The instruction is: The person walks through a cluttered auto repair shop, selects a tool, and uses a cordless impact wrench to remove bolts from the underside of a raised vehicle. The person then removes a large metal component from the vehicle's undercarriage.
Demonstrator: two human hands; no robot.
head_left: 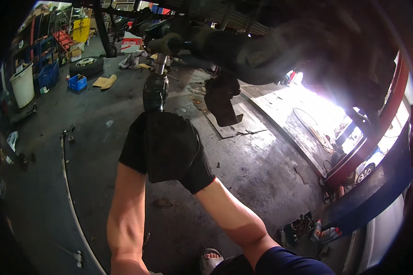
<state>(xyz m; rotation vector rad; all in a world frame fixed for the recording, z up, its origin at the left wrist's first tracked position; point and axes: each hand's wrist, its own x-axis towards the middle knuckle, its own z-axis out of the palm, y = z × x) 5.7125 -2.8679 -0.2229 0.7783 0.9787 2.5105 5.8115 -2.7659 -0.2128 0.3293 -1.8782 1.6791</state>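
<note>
Both of my hands wear black gloves and are raised in front of me, wrapped round a dark impact wrench (155,91). My left hand (134,143) grips its left side; my right hand (200,167) closes on it from the right. Shadow hides most of the fingers. A shiny metal socket (161,64) points up from the wrench's nose. Its tip meets the dark underside of a raised vehicle (170,44), beside a thick axle-like tube (225,48); the fastener itself cannot be made out.
A dark bracket (222,98) hangs right of the wrench. A hose (71,197) runs along the floor at left. Farther back are a tire (86,67), a blue crate (77,83) and a white bin (23,86). Bottles (316,230) stand at lower right, near a red post (353,162).
</note>
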